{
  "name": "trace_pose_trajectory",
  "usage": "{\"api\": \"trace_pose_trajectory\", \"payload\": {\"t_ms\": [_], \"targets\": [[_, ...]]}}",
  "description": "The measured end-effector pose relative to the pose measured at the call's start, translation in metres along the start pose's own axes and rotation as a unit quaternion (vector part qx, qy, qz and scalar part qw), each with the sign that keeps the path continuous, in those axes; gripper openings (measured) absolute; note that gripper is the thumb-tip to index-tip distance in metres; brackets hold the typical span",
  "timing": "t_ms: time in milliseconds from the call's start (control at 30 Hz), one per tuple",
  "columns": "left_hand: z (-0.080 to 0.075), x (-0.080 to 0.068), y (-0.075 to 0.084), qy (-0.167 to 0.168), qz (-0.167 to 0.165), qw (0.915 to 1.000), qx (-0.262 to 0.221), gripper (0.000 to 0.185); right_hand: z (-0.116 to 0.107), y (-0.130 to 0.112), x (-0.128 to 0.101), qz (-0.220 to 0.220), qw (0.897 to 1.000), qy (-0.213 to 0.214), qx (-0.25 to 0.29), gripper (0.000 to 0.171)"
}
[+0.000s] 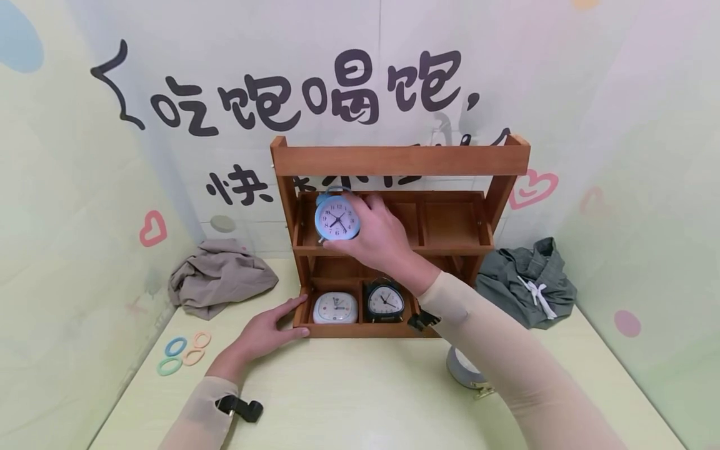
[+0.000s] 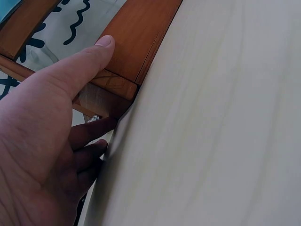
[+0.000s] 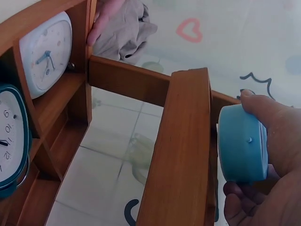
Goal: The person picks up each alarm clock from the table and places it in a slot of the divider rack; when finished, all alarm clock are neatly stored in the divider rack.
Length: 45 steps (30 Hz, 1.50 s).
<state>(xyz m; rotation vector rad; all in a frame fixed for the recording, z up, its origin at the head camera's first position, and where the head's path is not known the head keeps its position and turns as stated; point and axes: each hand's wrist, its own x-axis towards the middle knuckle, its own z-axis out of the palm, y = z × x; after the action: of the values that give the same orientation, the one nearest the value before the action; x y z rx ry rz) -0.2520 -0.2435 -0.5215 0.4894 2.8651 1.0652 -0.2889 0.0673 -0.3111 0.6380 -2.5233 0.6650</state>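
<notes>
My right hand (image 1: 379, 234) grips a light blue alarm clock (image 1: 332, 220) by its round case, at the upper left compartment of a two-tier wooden shelf (image 1: 405, 161). The clock's dial faces the front, upright; the right wrist view shows its plain blue case between thumb and fingers. My left hand (image 1: 267, 334) holds the shelf's lower left corner, thumb against the front board and fingers round the side in the left wrist view. On the lower tier stand a white rounded clock (image 1: 335, 308) and, beside it, a dark triangular clock (image 1: 385, 302).
A lavender round clock (image 1: 464, 369) is on the table, partly hidden under my right forearm. Several coloured rings (image 1: 176, 346) lie at the left. A taupe cloth (image 1: 222, 278) and a dark grey cloth bundle (image 1: 525, 284) flank the shelf. Printed wall sheets stand behind.
</notes>
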Motion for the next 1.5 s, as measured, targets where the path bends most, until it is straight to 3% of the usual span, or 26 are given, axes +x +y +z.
{"api": "trace_pose_trajectory", "payload": {"t_ms": [433, 1500], "targets": [[0.001, -0.001, -0.001, -0.001, -0.008, 1.0, -0.005, 0.088, 0.019, -0.001, 0.018, 0.006, 0.999, 0.013, -0.03, 0.108], [-0.002, 0.0, 0.002, -0.002, -0.004, 1.0, 0.005, 0.088, 0.029, -0.005, 0.025, 0.008, 0.996, 0.01, -0.093, 0.114]]}}
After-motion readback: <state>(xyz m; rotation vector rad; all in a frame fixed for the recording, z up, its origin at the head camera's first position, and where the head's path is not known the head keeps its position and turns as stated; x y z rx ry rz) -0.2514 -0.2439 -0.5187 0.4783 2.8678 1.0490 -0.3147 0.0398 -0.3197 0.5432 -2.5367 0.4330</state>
